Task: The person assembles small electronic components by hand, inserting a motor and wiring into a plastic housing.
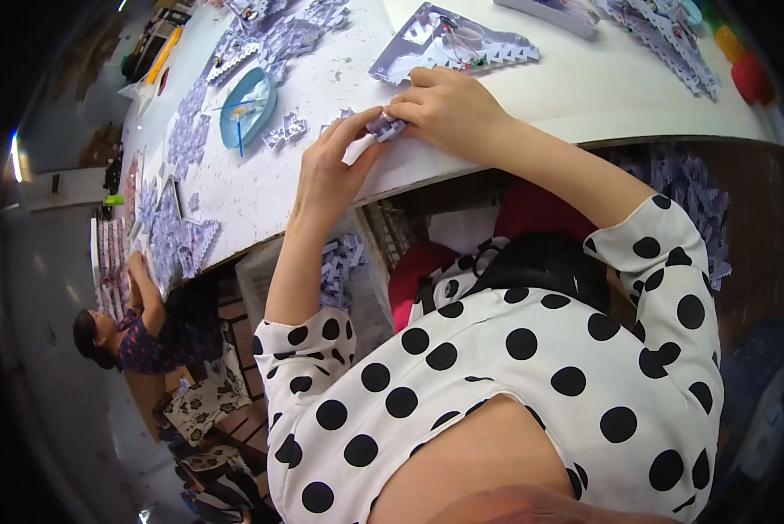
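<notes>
Near the front edge of the white table, my left hand (336, 157) and my right hand (449, 113) meet around a small pale lilac plastic part (386, 127). The left thumb and fingers pinch it from one side, and the right fingertips press on its other side, hiding some of it. Just beyond my right hand lies a larger lilac plastic housing (505, 52) with a toothed edge and thin wires inside. Left of my hands, a few small lilac pieces (285, 131) rest on the table. A blue oval dish (270, 98) holds white material and thin blue sticks.
Heaps of lilac parts (300, 39) cover the table's far left, with another pile (178, 231) along its left edge. More toothed housings (658, 44) lie far right, near a red object (752, 79). Below the table sits a bin of parts (344, 262). A co-worker (161, 336) works at left.
</notes>
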`<action>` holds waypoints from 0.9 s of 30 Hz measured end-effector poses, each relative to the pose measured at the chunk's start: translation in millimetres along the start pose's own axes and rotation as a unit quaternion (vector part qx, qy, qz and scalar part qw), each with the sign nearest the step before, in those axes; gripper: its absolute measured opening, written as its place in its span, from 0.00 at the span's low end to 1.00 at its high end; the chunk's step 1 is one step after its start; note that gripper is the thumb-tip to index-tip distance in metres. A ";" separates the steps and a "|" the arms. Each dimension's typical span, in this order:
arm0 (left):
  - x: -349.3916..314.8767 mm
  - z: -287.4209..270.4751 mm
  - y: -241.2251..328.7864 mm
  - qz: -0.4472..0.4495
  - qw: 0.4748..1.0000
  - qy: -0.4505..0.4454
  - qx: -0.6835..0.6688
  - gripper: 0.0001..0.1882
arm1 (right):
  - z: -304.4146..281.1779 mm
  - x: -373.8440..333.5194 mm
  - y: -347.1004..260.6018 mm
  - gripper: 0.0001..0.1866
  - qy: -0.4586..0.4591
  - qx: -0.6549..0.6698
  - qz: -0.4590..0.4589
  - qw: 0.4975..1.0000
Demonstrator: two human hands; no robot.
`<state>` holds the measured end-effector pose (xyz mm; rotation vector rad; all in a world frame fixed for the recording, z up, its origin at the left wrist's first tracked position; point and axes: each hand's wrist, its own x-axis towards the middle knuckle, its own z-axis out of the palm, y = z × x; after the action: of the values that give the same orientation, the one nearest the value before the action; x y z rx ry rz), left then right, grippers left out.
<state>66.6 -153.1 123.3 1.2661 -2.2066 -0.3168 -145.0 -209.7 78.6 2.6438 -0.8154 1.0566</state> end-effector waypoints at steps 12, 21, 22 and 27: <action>-7.1 14.3 6.0 -0.003 0.998 0.065 -0.006 0.19 | 2.7 -0.9 -7.3 0.09 0.050 0.066 0.023 0.996; -3.5 11.3 8.2 0.030 0.997 0.068 0.028 0.17 | 1.1 3.4 -4.7 0.08 0.058 0.110 0.035 0.992; -2.8 12.3 9.0 0.021 0.998 0.054 0.032 0.17 | 2.5 1.9 -6.2 0.10 0.060 0.102 0.036 0.992; 7.8 0.9 14.9 0.035 0.997 0.059 0.036 0.14 | 1.1 -0.3 -10.1 0.14 0.063 0.083 0.044 0.994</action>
<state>52.4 -152.0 132.4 1.2106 -2.1727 -0.1326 -139.0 -201.6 77.9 2.6612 -0.8604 1.3541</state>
